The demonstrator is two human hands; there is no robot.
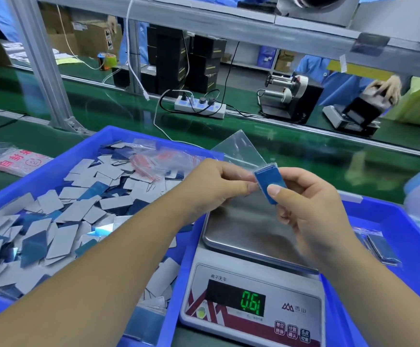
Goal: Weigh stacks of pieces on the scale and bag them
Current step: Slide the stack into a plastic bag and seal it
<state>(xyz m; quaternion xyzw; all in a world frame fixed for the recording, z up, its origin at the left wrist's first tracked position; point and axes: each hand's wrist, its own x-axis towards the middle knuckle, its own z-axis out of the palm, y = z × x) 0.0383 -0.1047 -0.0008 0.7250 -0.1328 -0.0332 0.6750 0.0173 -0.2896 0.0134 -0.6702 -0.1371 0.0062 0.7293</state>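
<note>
The right hand (311,209) pinched a blue stack (270,184) above the scale (254,279), while the left hand (219,184) fingers gripped a clear bag (239,149) at its mouth. Best to hold the mouth wide and slide the stack in squarely. Loose pieces filled a blue bin (84,149) on the green surface (304,146); a power strip (200,106) lay beyond.

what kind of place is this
Most likely a factory packing line: a green conveyor belt, blue bins of loose pieces, a digital scale, and another worker in a blue smock across the belt.
</note>
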